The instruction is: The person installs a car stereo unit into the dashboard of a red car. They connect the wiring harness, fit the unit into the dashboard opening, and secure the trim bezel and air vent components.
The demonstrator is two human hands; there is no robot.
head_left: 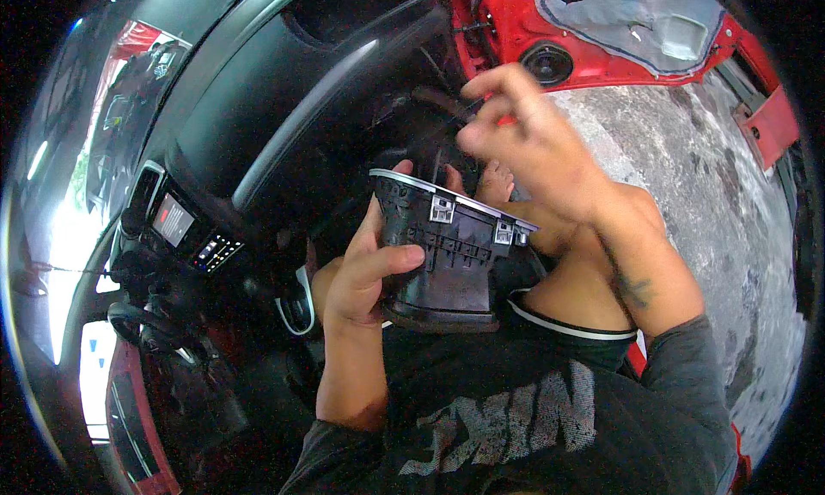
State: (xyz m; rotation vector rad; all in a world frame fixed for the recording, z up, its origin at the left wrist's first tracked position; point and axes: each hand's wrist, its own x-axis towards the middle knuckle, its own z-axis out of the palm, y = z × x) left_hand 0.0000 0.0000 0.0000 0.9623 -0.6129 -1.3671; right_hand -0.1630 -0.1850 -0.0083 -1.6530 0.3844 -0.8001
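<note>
Gripping the black plastic vent housing with our left hand, thumb across its near face and fingers curled behind, we hold it upright above our lap, just before the black dashboard. Our right hand hovers above its silver-trimmed top edge, fingers loosely spread and holding nothing. A red door stands open beyond.
</note>
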